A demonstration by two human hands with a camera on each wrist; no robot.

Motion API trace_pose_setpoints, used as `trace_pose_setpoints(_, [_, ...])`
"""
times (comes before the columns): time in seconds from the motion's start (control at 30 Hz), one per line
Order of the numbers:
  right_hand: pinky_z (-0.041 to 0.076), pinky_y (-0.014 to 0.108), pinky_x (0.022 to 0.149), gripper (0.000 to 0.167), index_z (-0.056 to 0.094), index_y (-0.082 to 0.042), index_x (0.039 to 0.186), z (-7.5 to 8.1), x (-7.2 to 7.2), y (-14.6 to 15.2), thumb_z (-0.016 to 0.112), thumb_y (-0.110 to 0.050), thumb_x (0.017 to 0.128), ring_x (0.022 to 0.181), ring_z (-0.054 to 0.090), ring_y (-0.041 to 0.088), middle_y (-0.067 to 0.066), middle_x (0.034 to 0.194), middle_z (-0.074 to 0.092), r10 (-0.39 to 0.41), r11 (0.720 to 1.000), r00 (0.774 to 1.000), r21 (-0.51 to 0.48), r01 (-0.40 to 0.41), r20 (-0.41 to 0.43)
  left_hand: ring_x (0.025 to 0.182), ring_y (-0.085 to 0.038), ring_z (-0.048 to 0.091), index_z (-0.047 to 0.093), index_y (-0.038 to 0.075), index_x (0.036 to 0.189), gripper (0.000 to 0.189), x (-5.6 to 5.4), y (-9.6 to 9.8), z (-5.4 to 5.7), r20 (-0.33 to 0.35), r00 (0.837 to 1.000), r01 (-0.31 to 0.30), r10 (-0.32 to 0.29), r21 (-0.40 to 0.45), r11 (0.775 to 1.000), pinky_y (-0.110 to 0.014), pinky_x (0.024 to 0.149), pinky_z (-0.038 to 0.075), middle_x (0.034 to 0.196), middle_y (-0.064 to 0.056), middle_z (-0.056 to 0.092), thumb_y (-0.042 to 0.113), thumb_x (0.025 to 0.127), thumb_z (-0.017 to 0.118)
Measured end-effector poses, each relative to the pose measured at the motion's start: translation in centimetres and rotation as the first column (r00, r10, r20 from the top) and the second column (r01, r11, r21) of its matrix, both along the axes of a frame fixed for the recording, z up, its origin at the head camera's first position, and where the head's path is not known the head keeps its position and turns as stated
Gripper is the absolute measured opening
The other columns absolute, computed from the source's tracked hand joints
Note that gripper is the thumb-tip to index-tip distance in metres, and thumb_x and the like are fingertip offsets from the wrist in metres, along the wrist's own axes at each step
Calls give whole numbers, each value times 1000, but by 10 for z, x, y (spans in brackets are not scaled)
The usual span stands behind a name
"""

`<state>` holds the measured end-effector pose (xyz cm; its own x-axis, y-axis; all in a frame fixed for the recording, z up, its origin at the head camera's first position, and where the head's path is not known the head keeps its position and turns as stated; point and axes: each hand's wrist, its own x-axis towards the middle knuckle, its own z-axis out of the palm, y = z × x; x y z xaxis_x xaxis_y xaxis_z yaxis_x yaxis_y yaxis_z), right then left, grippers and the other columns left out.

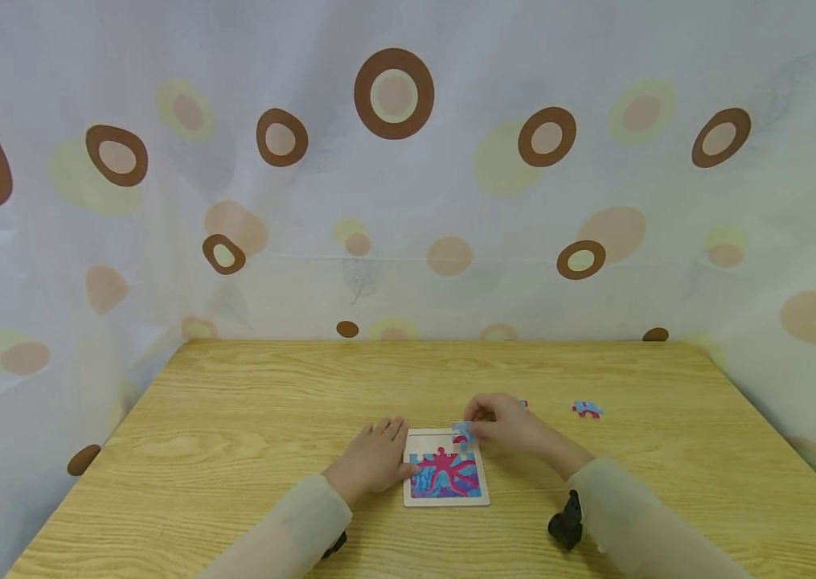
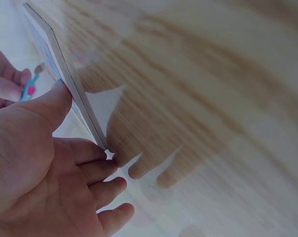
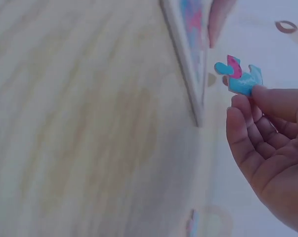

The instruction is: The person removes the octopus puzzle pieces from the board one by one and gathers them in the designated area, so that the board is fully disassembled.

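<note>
A square jigsaw puzzle board [image 1: 445,502] with a pale frame lies on the table; its lower part shows a pink starfish shape on blue. Along the board's left edge rests my left hand [image 1: 371,458], thumb over the frame and the other fingers extended beside it, as the left wrist view shows. Between thumb and fingers my right hand [image 1: 505,422] pinches a blue and pink puzzle piece [image 3: 241,81]. In the head view that piece overlaps the board's upper right corner; the right wrist view shows it raised off the table.
Another blue and pink puzzle piece [image 1: 587,409] lies on the wooden table [image 1: 248,418] to the right. A further puzzle piece [image 1: 523,404] is mostly hidden behind my right hand. A patterned white sheet [image 1: 408,201] hangs behind and at both sides of the table.
</note>
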<state>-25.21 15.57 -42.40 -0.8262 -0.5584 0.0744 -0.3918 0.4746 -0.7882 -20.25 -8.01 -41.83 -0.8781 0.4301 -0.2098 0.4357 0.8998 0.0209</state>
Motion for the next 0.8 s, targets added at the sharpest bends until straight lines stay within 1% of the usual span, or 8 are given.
trace_pose_setpoints(0.13, [48, 29, 58, 7, 62, -3, 93, 7, -4, 16, 57, -7, 91, 67, 52, 19, 2, 79, 57, -18, 1000, 1000, -17, 18, -6, 133, -25, 27, 33, 3, 142, 67, 0, 0, 1, -7, 1000, 6, -6, -8, 1000, -41, 106, 25, 146, -10, 31, 47, 93, 46])
trace_pose_setpoints(0.27, [51, 36, 64, 16, 62, 2, 100, 13, -6, 38, 55, -10, 93, 72, 55, 24, 5, 84, 60, -56, 997, 998, -52, 57, 35, 133, -25, 27, 34, 2, 142, 67, -1, -1, -1, -8, 1000, 5, -5, 1, 1000, -42, 106, 25, 145, -10, 32, 47, 93, 46])
trace_pose_setpoints(0.4, [50, 42, 69, 23, 60, 8, 106, 22, -5, 62, 54, -11, 94, 77, 56, 28, 9, 90, 61, -138, 986, 987, -84, 145, 83, 133, -25, 28, 33, 2, 142, 68, -2, -2, -4, -8, 1000, 6, -6, 15, 1000, -42, 106, 25, 145, -11, 32, 47, 93, 46])
trace_pose_setpoints(0.47, [51, 42, 71, 27, 58, 9, 109, 25, -6, 75, 54, -13, 94, 80, 56, 27, 9, 92, 61, -177, 980, 980, -79, 184, 85, 133, -26, 28, 33, 2, 142, 68, -3, -3, -6, -10, 1000, 9, -8, 18, 1000, -42, 106, 25, 146, -11, 31, 47, 93, 46])
trace_pose_setpoints(0.5, [51, 40, 70, 28, 58, 9, 111, 26, -7, 82, 54, -15, 95, 80, 56, 27, 9, 93, 61, -203, 976, 975, -67, 209, 87, 133, -26, 28, 32, 2, 142, 68, -3, -3, -7, -11, 1000, 10, -10, 19, 1000, -42, 106, 25, 146, -11, 31, 47, 93, 46])
trace_pose_setpoints(0.53, [51, 39, 68, 30, 57, 8, 112, 27, -7, 89, 54, -16, 95, 79, 56, 27, 9, 92, 60, -224, 972, 970, -57, 230, 92, 133, -26, 28, 32, 2, 142, 68, -3, -3, -7, -11, 1000, 12, -12, 20, 1000, -42, 106, 25, 146, -11, 31, 48, 93, 46])
trace_pose_setpoints(0.67, [51, 35, 68, 36, 54, 9, 117, 28, -11, 122, 52, -20, 96, 82, 58, 21, 10, 97, 61, -280, 958, 957, -42, 283, 73, 133, -26, 28, 32, 2, 142, 68, -3, -3, -6, -8, 1000, 16, -16, 23, 1000, -42, 106, 26, 145, -11, 31, 47, 93, 46])
trace_pose_setpoints(0.8, [51, 30, 74, 40, 50, 13, 121, 30, -14, 156, 48, -19, 98, 84, 57, 6, 13, 106, 61, -327, 943, 944, -44, 329, 41, 133, -25, 28, 33, 2, 142, 68, -2, -2, -5, -14, 1000, 23, -23, 11, 1000, -42, 105, 26, 145, -11, 32, 48, 93, 46])
